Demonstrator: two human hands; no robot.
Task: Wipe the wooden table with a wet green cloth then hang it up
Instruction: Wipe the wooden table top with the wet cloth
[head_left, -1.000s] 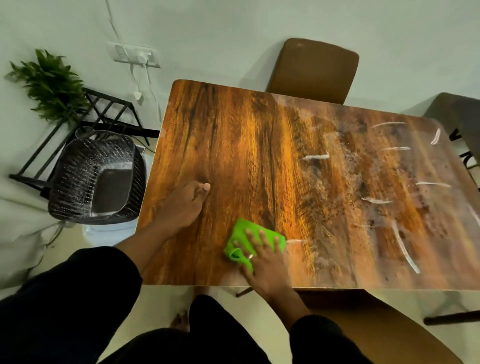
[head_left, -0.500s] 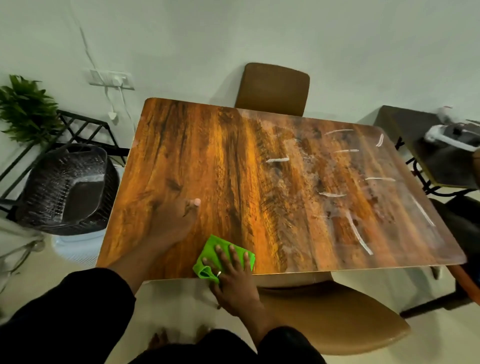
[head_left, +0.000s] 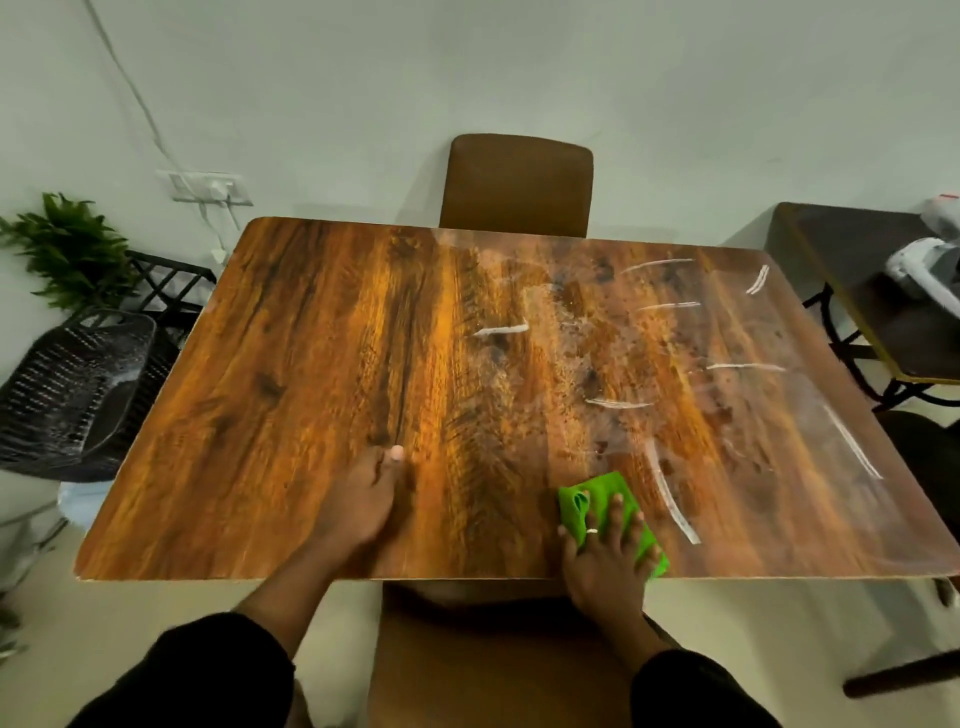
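Note:
The wooden table (head_left: 322, 364) fills the middle of the view, with white streaks and a hazy film over its right half. A folded green cloth (head_left: 597, 499) lies near the front edge, right of centre. My right hand (head_left: 605, 564) presses flat on the cloth with fingers spread, partly hanging over the table edge. My left hand (head_left: 363, 504) rests palm-down on the bare wood to the left of the cloth, fingers together.
A brown chair (head_left: 517, 187) stands behind the table against the wall, another brown chair seat (head_left: 467, 665) below the front edge. A black mesh basket (head_left: 67, 395) and a plant (head_left: 67, 249) sit at left. A dark side table (head_left: 872, 291) stands at right.
My right hand has slid the green cloth to the right along the front edge, toward the white streaks. The left hand stays planted on the wood.

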